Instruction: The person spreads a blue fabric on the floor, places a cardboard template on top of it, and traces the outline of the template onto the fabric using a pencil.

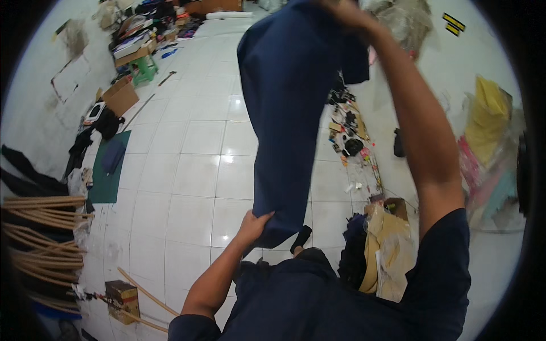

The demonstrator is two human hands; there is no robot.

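Observation:
A long navy blue cloth (290, 113), with an outline like a trouser leg, hangs stretched in front of me. My right hand (348, 14), raised high at the top edge of the view, is closed on its upper end; motion blurs the fingers a little. Near the cloth's bottom left edge, my left hand (254, 225) pinches it, with a digit lying over the front and the other fingers hidden behind. A narrower flap of the same navy cloth (356, 65) drops below my right hand.
Bundled tan rods (42, 227) lie at left, beside a brown box (122, 301). Folded navy cloth (114, 156) rests on a green mat (105, 184). Scraps (352, 142) line the right wall, with a filled carton (392, 244) nearer me. A green stool (145, 69) stands far left.

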